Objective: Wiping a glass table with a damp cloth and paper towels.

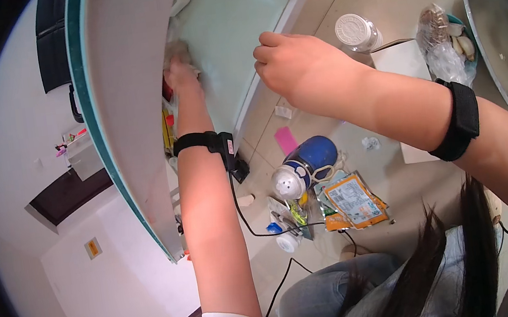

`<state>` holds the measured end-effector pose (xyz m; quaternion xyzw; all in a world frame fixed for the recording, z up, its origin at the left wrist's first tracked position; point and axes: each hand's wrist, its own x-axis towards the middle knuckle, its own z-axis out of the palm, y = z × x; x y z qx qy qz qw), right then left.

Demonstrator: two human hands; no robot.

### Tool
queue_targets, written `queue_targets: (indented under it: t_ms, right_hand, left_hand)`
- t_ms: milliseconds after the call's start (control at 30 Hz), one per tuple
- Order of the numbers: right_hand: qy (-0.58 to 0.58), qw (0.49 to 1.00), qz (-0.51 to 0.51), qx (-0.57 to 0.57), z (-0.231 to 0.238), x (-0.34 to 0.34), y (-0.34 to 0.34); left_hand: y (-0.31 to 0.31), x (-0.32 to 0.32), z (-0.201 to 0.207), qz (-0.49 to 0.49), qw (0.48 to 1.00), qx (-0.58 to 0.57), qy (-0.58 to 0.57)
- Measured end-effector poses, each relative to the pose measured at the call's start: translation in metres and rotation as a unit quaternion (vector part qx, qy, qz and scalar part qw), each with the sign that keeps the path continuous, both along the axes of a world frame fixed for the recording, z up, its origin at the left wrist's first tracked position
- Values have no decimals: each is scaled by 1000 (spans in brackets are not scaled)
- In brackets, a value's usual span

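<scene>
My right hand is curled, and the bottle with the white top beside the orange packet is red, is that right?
Not quite: the head view shows that the bottle is blue, not red. The rest holds: it has a white top and lies beside the orange packet, and your right hand is curled.

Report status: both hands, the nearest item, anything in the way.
Left hand at blurred greyish item, grip unclear. Right hand curled, palm hidden. White panel close on left hand's left side.
</scene>
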<state>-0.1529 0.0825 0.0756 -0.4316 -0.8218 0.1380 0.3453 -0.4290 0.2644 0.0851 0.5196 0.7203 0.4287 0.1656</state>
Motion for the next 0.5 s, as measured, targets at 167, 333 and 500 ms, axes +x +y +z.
queue_targets:
  t_ms: [167,333,500]
  right_hand:
    - [-3,1000,-8,-11,-24,8,-2]
    - [-15,1000,-11,19,-16,7,-1]
    - [-12,1000,1,14,-12,0,1]
  left_hand:
    - [-59,72,-1,-14,987,-127,-100]
    - [-69,19,8,34,982,-139,-120]
    - [-35,-14,-7,24,993,-60,-102]
